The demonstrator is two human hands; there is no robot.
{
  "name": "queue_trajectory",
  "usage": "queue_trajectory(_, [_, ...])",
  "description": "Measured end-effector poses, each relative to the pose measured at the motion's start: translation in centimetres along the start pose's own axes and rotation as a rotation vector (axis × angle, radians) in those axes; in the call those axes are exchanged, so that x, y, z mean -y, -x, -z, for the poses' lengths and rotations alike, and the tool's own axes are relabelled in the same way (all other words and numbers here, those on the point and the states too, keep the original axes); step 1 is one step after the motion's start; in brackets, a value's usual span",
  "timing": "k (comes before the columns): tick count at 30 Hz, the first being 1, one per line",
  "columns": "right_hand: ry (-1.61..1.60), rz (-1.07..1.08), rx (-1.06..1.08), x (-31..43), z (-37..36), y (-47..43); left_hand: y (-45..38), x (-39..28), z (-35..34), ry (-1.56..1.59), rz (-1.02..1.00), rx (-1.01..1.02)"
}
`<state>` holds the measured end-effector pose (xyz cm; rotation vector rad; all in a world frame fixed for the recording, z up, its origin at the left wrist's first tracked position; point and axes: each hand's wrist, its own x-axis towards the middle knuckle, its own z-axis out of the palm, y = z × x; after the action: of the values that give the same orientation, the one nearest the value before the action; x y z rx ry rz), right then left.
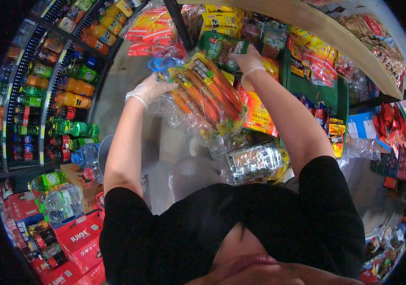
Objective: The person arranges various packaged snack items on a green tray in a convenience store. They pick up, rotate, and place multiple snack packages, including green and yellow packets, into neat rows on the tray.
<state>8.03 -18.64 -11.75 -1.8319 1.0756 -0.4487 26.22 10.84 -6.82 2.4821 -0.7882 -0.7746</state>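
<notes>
My left hand (150,90), in a clear plastic glove, grips the left edge of a clear plastic bag (178,115) of packaged sausages (204,89). Its thumb lies on the near side; the other fingertips are partly hidden. A blue plastic handle (160,63) shows just beyond that hand. Also gloved, my right hand (249,63) pinches a green and dark snack package (224,50) by its right end, just above the sausages. Yellow and red snack packets (260,110) lie below my right forearm. Closer to my body is a shiny clear-wrapped package (254,160).
Shelves of bottled drinks (78,87) stand on the left. Red drink cartons (78,238) and large bottles (60,197) are at lower left. A wooden shelf edge (331,32) curves above a green crate (316,96) on the right. A dark post (178,25) rises ahead.
</notes>
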Motion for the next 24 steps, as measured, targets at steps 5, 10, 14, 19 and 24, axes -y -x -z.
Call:
queue_trajectory(5, [-0.089,0.016,-0.074,-3.6,-0.7,-2.6,2.6,-7.2,1.7,-0.719,-0.275,-0.660])
queue_trajectory(10, [-0.074,0.022,-0.063,-3.8,-0.6,-2.6,-1.0,-15.4,2.7,-0.490,-0.410,-0.219])
queue_trajectory(14, [-0.057,0.052,-0.076,-2.5,0.3,-1.0,-4.8,-18.4,1.0,-0.750,-0.350,0.029])
queue_trajectory(19, [0.043,0.147,-0.124,-1.6,3.3,-0.4,-13.0,-14.5,-3.2,-0.743,-0.292,0.071])
queue_trajectory(24, [-0.062,0.258,-0.176,-4.0,6.2,-1.4,-18.6,-12.4,-4.5,-1.012,-0.494,0.097])
